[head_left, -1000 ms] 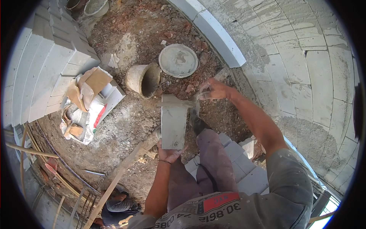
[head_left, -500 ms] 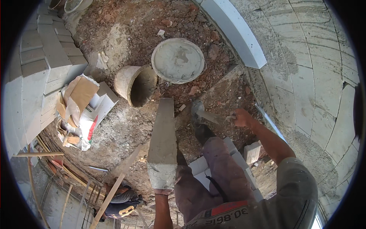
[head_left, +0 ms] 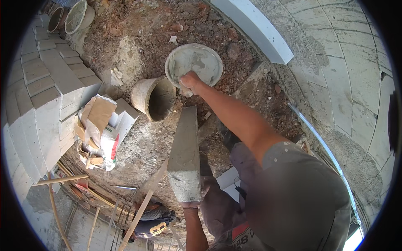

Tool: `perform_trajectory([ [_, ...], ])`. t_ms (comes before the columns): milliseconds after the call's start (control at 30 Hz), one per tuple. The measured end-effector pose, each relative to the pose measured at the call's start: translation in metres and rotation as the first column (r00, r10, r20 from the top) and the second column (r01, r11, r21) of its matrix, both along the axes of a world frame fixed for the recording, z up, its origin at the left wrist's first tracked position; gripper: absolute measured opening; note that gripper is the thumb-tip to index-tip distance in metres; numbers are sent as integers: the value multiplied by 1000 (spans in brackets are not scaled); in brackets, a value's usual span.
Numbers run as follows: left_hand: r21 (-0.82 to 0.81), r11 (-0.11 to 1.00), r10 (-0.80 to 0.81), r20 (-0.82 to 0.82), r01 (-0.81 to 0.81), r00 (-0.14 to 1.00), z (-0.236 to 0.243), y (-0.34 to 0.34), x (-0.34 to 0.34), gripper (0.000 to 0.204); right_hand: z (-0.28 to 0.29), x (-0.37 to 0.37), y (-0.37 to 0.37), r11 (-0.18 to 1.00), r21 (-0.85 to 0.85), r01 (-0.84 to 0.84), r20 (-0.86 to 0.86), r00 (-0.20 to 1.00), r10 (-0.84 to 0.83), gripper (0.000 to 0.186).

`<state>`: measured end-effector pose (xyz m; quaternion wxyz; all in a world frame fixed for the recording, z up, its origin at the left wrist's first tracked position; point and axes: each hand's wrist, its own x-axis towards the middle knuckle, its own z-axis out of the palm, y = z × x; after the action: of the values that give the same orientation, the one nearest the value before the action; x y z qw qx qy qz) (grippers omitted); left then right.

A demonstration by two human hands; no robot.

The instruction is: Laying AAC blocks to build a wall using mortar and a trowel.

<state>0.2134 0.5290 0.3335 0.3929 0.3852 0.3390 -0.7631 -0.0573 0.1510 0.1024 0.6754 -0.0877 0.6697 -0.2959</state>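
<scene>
My left hand grips the near end of a long grey block, its fingers partly hidden under and beside it. The block is held out in front of my legs, with a thin grey coat on its upper face. My right arm reaches across to a round bucket of wet grey mortar. My right hand, over the bucket's near rim, is closed around a trowel, whose handle end sticks out below the fist. Its blade is hidden from view.
A tipped, hollow bucket lies left of the mortar. Stacked grey blocks and a torn paper bag stand at left. A block wall curves along the right. Another person bends at lower left, near a wooden pole.
My right hand has swung from the right, near my foot, up and left to the mortar bucket with the trowel. The left hand still holds the block, shifted slightly right in view.
</scene>
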Motion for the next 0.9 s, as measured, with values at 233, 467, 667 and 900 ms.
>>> perform_trajectory([
  [233,66,990,-129,128,121,983,21,-23,-9,78,26,44,3,982,18,186,258,948,-185,45],
  [467,-6,968,-246,-194,250,950,14,-45,11,75,37,-32,228,983,-63,172,-149,972,-180,39],
  [667,143,967,-195,-130,213,972,26,-88,5,58,118,78,427,769,153,-620,-493,627,603,57],
  [900,323,926,-85,-319,193,944,10,-71,-16,60,40,173,484,866,442,235,-429,903,-26,92],
])
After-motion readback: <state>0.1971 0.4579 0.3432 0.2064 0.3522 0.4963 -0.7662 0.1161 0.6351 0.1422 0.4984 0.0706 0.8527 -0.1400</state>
